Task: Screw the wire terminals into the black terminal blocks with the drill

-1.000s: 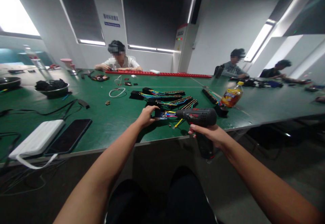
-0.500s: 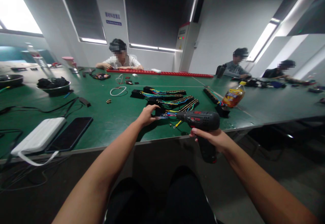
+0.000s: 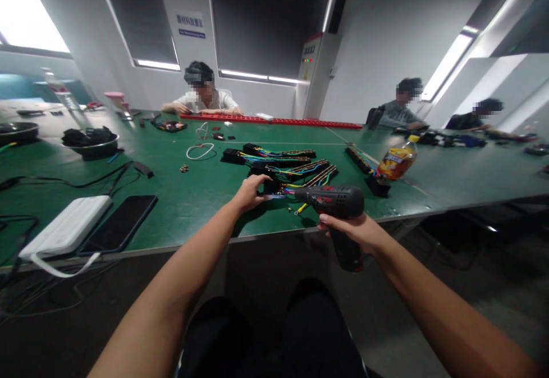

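Your left hand [image 3: 250, 194] is pinching a small, boxy black module [image 3: 270, 187] between thumb and fingers, near the front edge of the glossy green desk [image 3: 206, 218]. Your right hand [image 3: 359, 230] is gripping the black power driver [image 3: 332, 201], its rounded body lying level, tapered nose pointing at the module; tip contact unclear. Your forearms [image 3: 199, 255] are converging forward. Slim wired strips [image 3: 295, 162] are lying just beyond.

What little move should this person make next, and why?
Perhaps steady the black block with the left hand, which grips it, because the right hand holds the drill pointing toward the block. Whether the two touch is unclear.
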`<move>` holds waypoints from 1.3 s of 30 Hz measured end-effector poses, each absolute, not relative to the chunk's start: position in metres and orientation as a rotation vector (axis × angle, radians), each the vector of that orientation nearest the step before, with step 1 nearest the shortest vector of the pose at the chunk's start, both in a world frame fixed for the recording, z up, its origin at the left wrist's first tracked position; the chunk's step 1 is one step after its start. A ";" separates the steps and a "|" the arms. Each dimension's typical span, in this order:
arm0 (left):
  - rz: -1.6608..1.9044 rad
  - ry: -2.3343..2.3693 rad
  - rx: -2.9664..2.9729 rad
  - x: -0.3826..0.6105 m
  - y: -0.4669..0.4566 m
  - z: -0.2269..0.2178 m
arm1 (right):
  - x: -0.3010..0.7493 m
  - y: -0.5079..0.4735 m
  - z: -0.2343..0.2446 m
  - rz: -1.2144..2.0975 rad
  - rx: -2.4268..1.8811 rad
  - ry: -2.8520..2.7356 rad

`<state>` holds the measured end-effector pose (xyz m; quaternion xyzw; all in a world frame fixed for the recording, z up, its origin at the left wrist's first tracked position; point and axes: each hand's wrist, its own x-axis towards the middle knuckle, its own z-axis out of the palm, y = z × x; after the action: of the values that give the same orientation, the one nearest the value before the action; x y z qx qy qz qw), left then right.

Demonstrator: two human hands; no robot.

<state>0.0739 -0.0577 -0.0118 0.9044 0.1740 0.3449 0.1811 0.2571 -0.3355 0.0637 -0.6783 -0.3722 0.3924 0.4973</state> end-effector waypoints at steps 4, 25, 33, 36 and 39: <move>0.971 0.493 2.555 0.074 -0.057 -0.012 | 0.258 -0.339 0.061 0.920 -1.659 -0.911; 0.934 0.524 2.558 0.073 -0.061 -0.009 | 0.253 -0.337 0.062 0.954 -1.645 -0.820; 0.945 0.525 2.549 0.073 -0.059 -0.010 | 0.256 -0.339 0.060 0.902 -1.640 -0.887; 0.940 0.525 2.564 0.073 -0.059 -0.011 | 0.255 -0.338 0.062 0.923 -1.649 -0.867; 0.944 0.522 2.569 0.073 -0.059 -0.011 | 0.255 -0.338 0.061 0.939 -1.656 -0.865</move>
<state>0.0733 -0.0587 -0.0108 0.9075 0.1842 0.3335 0.1766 0.2554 -0.3375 0.0614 -0.6851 -0.3579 0.3884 0.5016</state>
